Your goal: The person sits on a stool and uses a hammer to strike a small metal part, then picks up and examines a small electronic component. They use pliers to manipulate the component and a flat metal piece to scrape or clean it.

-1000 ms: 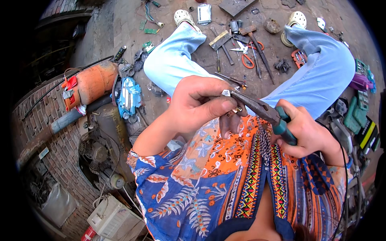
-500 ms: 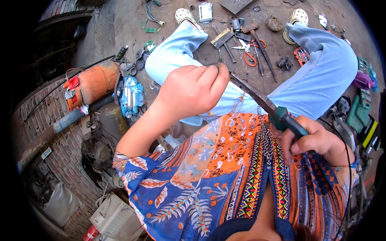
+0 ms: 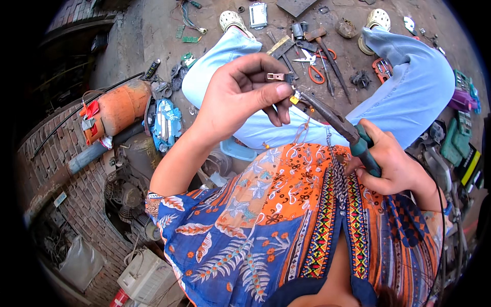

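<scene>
My left hand (image 3: 232, 97) is raised over my lap and pinches a small metal part (image 3: 276, 77), copper-coloured at one end and dark near the fingertips. Long-nose pliers (image 3: 330, 115) with dark jaws and green handles are in my right hand (image 3: 391, 166), its fingers wrapped round the grips. The jaw tips meet a small yellow and silvery bit (image 3: 295, 98) just below my left thumb tip. Whether that bit is joined to the copper-coloured part, I cannot tell.
On the ground between my legs lie a hammer (image 3: 332, 59), orange-handled scissors (image 3: 316, 75) and a blocky metal tool (image 3: 281, 47). An orange gas cylinder (image 3: 116, 111) is on the left. Green tool cases (image 3: 455, 140) lie at the right.
My left hand has turned so its palm and the copper-coloured part show. The pliers have shifted slightly left and down, and my right hand's grip on the handles has changed.
</scene>
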{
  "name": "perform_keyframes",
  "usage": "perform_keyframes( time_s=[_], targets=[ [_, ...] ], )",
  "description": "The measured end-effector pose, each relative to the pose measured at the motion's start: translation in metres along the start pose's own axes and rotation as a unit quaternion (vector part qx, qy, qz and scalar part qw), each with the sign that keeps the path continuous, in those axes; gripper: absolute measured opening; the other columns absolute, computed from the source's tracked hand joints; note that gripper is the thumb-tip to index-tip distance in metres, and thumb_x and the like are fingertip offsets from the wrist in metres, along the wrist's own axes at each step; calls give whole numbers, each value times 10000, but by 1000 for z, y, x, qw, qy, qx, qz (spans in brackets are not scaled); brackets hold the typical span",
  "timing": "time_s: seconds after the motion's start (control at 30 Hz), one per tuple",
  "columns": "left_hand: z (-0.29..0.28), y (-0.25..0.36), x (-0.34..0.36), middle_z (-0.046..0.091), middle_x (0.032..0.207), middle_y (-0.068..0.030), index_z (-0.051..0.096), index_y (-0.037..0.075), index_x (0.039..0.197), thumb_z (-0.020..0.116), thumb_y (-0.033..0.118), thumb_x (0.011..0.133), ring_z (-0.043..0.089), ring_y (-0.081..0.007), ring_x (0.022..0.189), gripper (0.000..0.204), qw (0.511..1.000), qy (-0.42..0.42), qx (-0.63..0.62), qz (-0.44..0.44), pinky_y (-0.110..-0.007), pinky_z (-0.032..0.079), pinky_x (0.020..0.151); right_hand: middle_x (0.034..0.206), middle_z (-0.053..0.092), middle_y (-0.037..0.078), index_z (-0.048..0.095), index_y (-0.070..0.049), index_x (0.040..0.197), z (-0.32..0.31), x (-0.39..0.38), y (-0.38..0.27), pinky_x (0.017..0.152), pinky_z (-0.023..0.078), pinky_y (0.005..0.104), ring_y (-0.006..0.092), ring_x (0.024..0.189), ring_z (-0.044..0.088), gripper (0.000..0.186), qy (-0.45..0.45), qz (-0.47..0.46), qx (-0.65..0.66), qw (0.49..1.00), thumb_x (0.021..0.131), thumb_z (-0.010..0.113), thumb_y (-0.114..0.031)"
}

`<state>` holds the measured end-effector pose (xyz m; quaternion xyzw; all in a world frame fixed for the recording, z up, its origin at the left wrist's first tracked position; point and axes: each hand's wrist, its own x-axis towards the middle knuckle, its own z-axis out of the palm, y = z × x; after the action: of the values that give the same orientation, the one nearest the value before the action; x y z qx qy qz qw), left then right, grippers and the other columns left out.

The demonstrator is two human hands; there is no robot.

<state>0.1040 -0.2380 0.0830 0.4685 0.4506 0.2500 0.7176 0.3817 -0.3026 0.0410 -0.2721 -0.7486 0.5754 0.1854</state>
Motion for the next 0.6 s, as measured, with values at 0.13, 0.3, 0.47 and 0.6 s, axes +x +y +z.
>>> perform_keyframes(
  time_s=[0.13,0.3,0.47,0.6],
  targets=[
    [4,0,3,601,742,-120,528,-45,954,607,67,817,622,-171,615,194,999,14,-37,22,-257,516,507,851,509,182,618,-55,710,1,0,0,679,445,400,354,796,539,116,22,21,-37,999,608,579,-95],
    [7,-4,5,601,757,-103,581,-21,825,626,2,764,622,-175,670,79,847,42,413,332,-262,519,560,778,516,173,627,-44,716,9,-1,7,648,434,380,336,756,534,120,38,9,14,999,625,570,-98],
    [-6,-15,22,585,757,-64,564,50,721,662,28,620,595,-179,670,142,423,8,680,599,-270,531,593,755,516,102,650,-25,675,3,0,-4,650,373,287,215,711,490,212,-37,84,350,932,640,569,-217],
    [-17,-20,29,577,752,-59,565,61,708,654,10,607,592,-183,699,144,435,4,655,618,-276,535,601,772,461,49,651,-14,634,-5,-2,-11,657,327,252,158,704,418,320,-21,139,514,846,626,562,-322]
  ],
)
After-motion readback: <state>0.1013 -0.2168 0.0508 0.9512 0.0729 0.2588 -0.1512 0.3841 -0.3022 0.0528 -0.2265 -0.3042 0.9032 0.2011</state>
